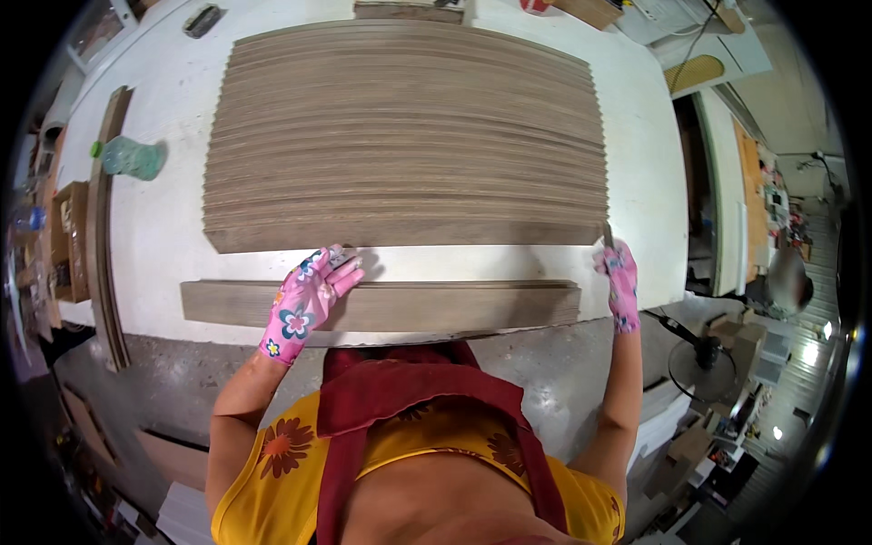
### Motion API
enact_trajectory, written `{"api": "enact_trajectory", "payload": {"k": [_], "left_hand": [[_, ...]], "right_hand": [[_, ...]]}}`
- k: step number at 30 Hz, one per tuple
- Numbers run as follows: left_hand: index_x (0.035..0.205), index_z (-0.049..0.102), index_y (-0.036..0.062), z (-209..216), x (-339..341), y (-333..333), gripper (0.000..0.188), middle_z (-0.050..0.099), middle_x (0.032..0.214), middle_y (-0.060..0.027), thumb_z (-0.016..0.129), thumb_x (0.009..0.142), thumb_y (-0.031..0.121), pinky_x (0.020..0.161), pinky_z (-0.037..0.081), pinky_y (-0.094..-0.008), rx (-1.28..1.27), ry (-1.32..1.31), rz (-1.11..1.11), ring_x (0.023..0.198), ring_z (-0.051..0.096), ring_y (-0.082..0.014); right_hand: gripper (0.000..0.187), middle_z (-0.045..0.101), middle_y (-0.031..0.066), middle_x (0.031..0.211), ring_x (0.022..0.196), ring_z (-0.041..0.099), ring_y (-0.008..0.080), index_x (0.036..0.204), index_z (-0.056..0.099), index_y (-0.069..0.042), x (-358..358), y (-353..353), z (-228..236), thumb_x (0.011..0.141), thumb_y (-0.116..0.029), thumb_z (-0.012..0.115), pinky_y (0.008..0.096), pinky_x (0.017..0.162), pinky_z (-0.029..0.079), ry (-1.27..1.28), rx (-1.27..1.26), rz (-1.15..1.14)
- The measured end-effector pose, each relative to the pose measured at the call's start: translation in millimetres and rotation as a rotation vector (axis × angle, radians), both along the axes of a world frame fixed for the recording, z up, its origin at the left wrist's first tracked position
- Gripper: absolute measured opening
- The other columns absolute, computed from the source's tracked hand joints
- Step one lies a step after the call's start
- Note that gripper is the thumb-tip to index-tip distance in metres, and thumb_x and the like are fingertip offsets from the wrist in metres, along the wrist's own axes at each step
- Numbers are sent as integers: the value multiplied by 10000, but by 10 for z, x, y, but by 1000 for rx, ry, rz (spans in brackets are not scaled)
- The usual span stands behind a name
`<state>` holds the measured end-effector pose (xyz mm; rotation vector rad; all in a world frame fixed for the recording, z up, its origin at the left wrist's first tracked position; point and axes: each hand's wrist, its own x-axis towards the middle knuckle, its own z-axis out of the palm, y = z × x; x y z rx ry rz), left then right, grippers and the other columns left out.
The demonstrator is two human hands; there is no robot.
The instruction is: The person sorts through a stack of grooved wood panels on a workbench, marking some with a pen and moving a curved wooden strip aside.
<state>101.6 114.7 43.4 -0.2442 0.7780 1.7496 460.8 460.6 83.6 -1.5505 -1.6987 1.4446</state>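
A broad row of grey-brown, wood-grain strips (404, 136) lies packed side by side on the white table. Nearer to me is a smaller pile of similar strips (436, 307), along the table's front edge. My left hand (307, 298), in a pink flowered glove, is at the left part of this pile with its fingers apart, just short of the big row's near edge. At the row's near right corner, my right hand (619, 272), in a matching glove, has its fingers closed round a thin, dark, narrow piece (608, 234) pointing away from me. Its kind is unclear.
A greenish plastic bottle (133, 158) lies at the left beside long brown strips (111, 227) along the table edge. A small dark object (203, 20) sits at the far left. Beyond the right edge stands a black fan (704, 354). Cardboard boxes (69, 241) are at far left.
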Motion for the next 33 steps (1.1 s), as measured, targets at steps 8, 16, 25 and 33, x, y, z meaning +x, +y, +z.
{"api": "enact_trajectory", "payload": {"k": [8,16,25,33], "left_hand": [[893,531,19,-122,509,654,210,404,1143,-210,599,819,204,994,323,-545,91,-217,111,1150,374,-391],[1047,423,18,-152,927,1021,304,418,1126,-213,595,823,129,923,371,-547,-115,-156,397,1074,411,-392],[996,451,-33,-105,797,1245,292,515,995,-173,593,841,170,809,453,-305,-379,131,226,896,489,-205],[1087,446,-46,36,813,1378,376,505,1110,-193,583,846,208,886,434,-368,-764,1063,-533,993,479,-268]], "right_hand": [[231,572,24,695,628,513,133,936,610,-62,-1876,1007,228,832,-265,576,267,602,409,-102,358,374],[336,617,161,890,844,589,339,963,549,-105,-3377,2256,-314,869,-377,376,430,735,443,-597,918,570],[371,602,173,925,902,550,378,994,535,-108,-3660,2586,-596,861,-413,371,424,767,430,-460,732,620],[345,616,158,866,824,591,335,1022,523,-154,-3192,2127,-517,879,-423,361,437,717,448,-546,772,786]]}}
